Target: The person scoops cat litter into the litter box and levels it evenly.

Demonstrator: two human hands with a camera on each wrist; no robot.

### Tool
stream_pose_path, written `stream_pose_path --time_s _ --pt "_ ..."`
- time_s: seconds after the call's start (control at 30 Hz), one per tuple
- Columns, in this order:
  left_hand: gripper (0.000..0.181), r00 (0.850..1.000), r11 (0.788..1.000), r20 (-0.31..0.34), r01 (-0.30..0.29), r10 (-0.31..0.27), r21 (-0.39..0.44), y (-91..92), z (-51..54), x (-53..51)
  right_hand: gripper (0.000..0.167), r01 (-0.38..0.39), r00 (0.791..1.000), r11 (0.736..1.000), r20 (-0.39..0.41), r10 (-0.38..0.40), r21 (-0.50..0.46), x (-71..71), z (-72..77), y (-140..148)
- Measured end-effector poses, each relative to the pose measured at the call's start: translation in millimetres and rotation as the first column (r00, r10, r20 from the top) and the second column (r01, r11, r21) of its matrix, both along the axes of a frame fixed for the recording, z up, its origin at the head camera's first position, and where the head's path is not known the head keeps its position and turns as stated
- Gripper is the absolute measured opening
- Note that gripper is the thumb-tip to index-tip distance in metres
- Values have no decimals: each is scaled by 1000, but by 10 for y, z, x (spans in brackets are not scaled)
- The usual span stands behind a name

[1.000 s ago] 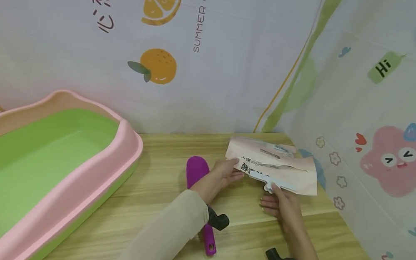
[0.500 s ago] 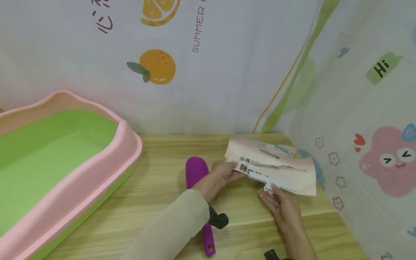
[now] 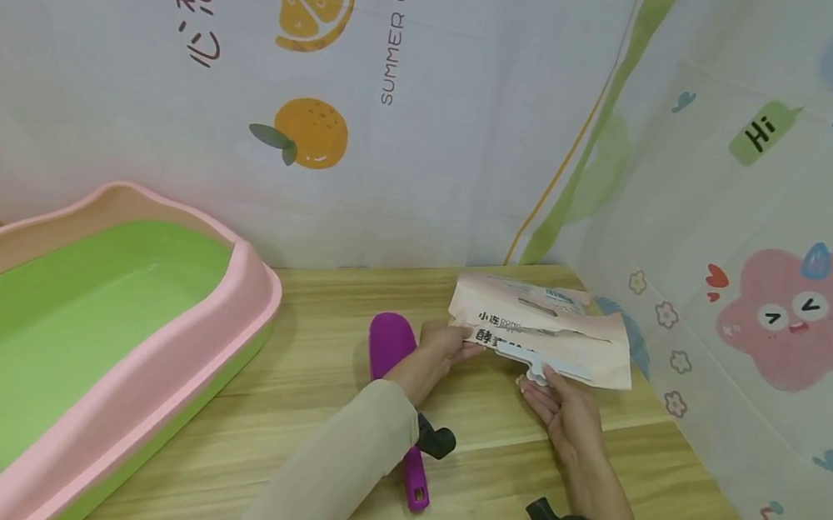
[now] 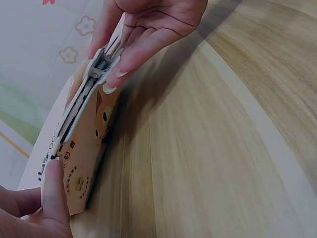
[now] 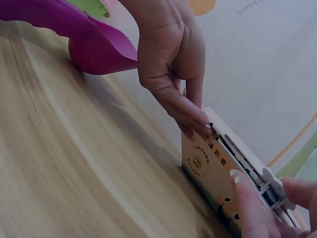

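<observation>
1. The left grip (image 3: 441, 348) is pinching the near-left edge of the bag (image 3: 607, 354), its thumb pressing one side and its fingers the other.
2. The right grip (image 3: 574, 409) is pinching the handles of the white clip (image 3: 536, 365) between thumb and fingers, to the right of the left grip.
3. The clip is lying along the bag's near edge, one end reaching close to the left grip's fingertips; how firmly its bars are biting, I cannot tell.
4. The bag is sitting on the tabletop (image 3: 286, 365), just beyond both grips, creases and dark lettering showing on top.
5. The purple scoop (image 3: 391, 343) is lying just left of the left grip, its handle pointing back toward the person and the left sleeve (image 3: 338, 453) crossing over its middle.
6. The pink-rimmed green tub (image 3: 150, 368) is standing well left of both grips.
7. Beyond the grips, a printed white cloth (image 3: 433, 169) is hanging behind the tabletop.
</observation>
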State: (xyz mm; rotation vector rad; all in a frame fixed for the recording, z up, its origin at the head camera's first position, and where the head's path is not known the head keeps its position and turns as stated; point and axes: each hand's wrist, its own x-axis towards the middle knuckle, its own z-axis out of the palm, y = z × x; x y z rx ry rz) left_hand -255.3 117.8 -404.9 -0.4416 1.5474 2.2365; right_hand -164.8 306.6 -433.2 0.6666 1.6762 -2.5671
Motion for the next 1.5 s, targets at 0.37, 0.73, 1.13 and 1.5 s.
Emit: stream_pose_path --time_s 0.37,0.73,1.13,1.5 --pt "32 1000 1000 -4 0 0 -14 -4 -3 29 24 8 1000 999 -7 -8 -38 46 28 -13" --pt "34 1000 1000 -3 1 -1 -3 13 4 24 22 22 1000 999 -10 -22 -30 77 39 -27" --pt "41 1000 1000 -3 -7 7 20 -16 12 8 21 43 999 998 1 -43 -49 75 60 -80" --pt "41 999 999 -9 31 -31 29 -22 -9 -1 17 31 999 999 19 -31 -22 173 67 -109"
